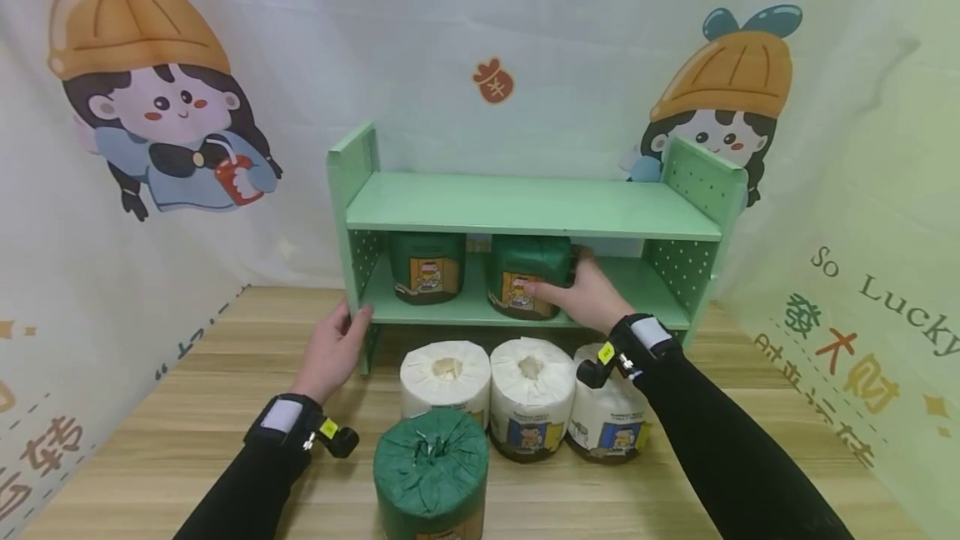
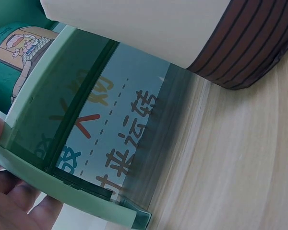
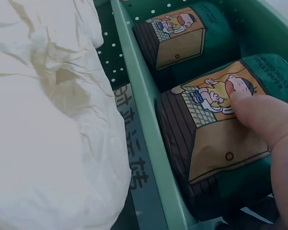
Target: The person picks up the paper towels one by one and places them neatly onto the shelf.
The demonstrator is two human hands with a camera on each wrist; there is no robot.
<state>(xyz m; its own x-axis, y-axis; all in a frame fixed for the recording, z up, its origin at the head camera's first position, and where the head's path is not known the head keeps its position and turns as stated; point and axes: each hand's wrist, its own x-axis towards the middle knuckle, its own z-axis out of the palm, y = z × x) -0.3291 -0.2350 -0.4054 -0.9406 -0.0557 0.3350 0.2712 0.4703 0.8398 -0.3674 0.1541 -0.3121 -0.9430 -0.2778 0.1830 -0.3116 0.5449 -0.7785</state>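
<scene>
A green-wrapped toilet paper roll (image 1: pixel 519 261) stands on the lower board of a light green shelf rack (image 1: pixel 525 205). My right hand (image 1: pixel 592 297) grips this roll from its right side, thumb across the printed front; in the right wrist view the roll (image 3: pixel 230 129) sits just behind the board's front lip. Left of it on the same board is a second green toilet paper roll (image 1: pixel 427 261). At the rack's left side panel, my left hand (image 1: pixel 335 350) holds the lower edge, with fingers (image 2: pixel 44 211) behind the panel in the left wrist view.
Three white-wrapped toilet paper rolls (image 1: pixel 531 394) stand in a row on the wooden table (image 1: pixel 187 407) before the rack. Nearer me is another green roll (image 1: pixel 431 473). A printed cloth (image 1: pixel 420 40) hangs behind and at the sides.
</scene>
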